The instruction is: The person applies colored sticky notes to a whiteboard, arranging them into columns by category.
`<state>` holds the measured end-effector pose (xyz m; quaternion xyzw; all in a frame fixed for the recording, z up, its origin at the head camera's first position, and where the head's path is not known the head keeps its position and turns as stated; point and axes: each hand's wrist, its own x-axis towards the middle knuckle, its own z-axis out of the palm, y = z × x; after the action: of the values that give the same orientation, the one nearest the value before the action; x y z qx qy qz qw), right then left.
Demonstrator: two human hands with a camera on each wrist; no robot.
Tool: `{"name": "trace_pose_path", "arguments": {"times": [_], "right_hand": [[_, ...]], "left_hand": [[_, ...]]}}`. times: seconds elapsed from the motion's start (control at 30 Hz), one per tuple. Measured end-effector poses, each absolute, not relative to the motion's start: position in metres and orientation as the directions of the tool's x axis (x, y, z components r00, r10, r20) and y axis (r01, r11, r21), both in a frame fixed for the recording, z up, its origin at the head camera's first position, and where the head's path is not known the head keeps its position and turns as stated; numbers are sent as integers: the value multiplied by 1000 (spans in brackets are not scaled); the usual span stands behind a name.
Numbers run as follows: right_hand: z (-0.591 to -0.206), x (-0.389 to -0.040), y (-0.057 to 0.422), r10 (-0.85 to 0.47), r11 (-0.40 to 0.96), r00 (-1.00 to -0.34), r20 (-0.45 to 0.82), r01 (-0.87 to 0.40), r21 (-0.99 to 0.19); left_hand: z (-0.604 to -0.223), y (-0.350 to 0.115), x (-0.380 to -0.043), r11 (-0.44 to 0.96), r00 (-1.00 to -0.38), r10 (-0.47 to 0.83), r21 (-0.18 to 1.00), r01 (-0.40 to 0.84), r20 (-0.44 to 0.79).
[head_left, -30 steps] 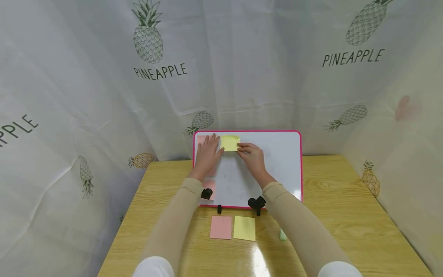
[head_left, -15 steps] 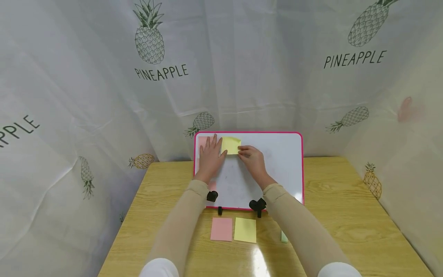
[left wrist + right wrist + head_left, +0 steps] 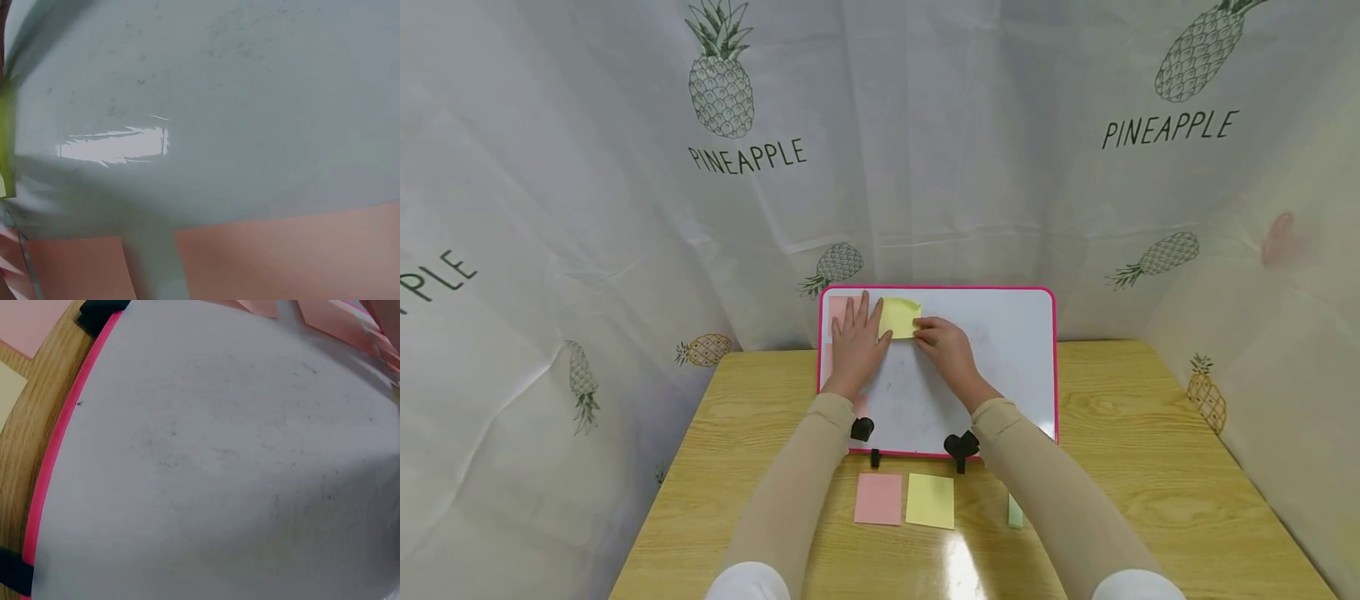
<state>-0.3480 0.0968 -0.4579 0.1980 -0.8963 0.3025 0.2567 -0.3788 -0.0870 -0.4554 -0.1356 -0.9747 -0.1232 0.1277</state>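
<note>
A yellow sticky note (image 3: pixel 898 319) lies against the upper left part of a whiteboard (image 3: pixel 1000 358) with a pink rim. My right hand (image 3: pixel 946 348) pinches the note's right edge between thumb and fingers. Spread flat, my left hand (image 3: pixel 857 346) rests over the column of pink sticky notes (image 3: pixel 837 307) at the board's left side, its fingertips beside the yellow note's left edge. Most of those pink notes are hidden in the head view; the left wrist view shows two pink notes (image 3: pixel 294 256) with a gap between them.
On the wooden table (image 3: pixel 1120 467), a pink sticky pad (image 3: pixel 877 499) and a yellow sticky pad (image 3: pixel 930 501) lie before the board. A green pad (image 3: pixel 1015 512) is partly hidden by the right sleeve. Black supports (image 3: pixel 961 447) hold the board's lower edge. A pineapple-print curtain (image 3: pixel 955 167) hangs behind.
The yellow note has shifted slightly down with the right hand still pinching its edge. My left hand has slid a little right and down, its fingers closer to the note.
</note>
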Motion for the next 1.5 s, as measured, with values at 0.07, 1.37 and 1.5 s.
{"name": "trace_pose_path", "arguments": {"times": [0.07,1.37,1.5], "right_hand": [[-458,-349,98,-224,749,-770,598,-529,-400],[-438,-370,93,-452,847,-851,267,-503,-170],[-442,-369,97,-465,845,-845,262,-513,-154]], "left_hand": [[-457,-87,-379,933,-929,233,203,297,287],[-456,-89,-377,944,-935,246,157,291,255],[-456,-89,-377,944,-935,247,153,291,254]]}}
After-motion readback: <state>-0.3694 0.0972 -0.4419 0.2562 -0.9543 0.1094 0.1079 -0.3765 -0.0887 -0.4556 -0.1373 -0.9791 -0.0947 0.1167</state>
